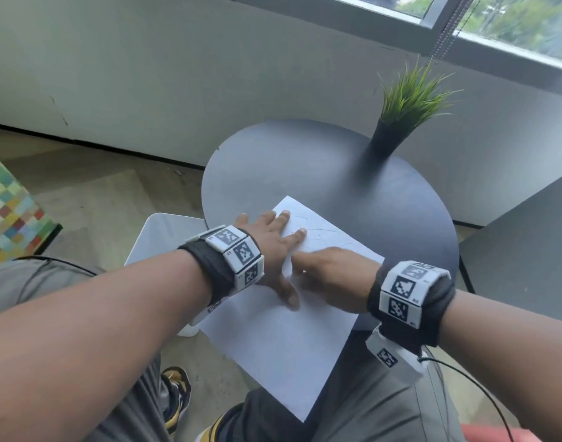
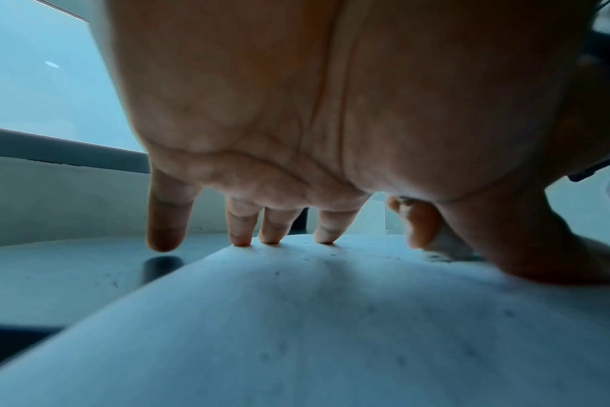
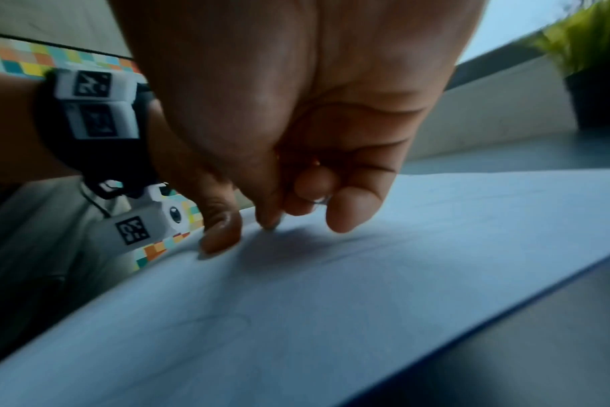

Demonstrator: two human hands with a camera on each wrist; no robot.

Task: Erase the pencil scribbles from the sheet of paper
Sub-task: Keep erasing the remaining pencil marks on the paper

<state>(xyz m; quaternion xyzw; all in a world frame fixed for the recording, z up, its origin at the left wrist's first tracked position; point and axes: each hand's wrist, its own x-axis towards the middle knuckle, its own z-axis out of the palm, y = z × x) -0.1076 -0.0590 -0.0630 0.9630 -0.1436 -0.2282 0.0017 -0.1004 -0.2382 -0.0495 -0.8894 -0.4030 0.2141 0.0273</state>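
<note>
The left hand (image 1: 267, 240) is lying spread, fingertips (image 2: 241, 239) pressing the sheet of paper (image 1: 283, 339) on the round table (image 1: 305, 161). The right hand (image 1: 330, 279) is curling down, pinching a white eraser (image 2: 448, 245), visible only from the left wrist, against faint scribbles (image 1: 321, 232).

Head view downward; wrist views close over shared paper (image 1: 283, 346).

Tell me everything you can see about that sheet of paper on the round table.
The sheet of paper is plain white, thin and rectangular, lying turned at an angle on the dark round table, its near end hanging past the table's edge above the person's lap. Faint pencil scribbles remain near its far end. The left hand presses it flat with spread fingers; the right hand, fingers curled, works on its middle. Small specks dot its surface in the left wrist view.
</note>
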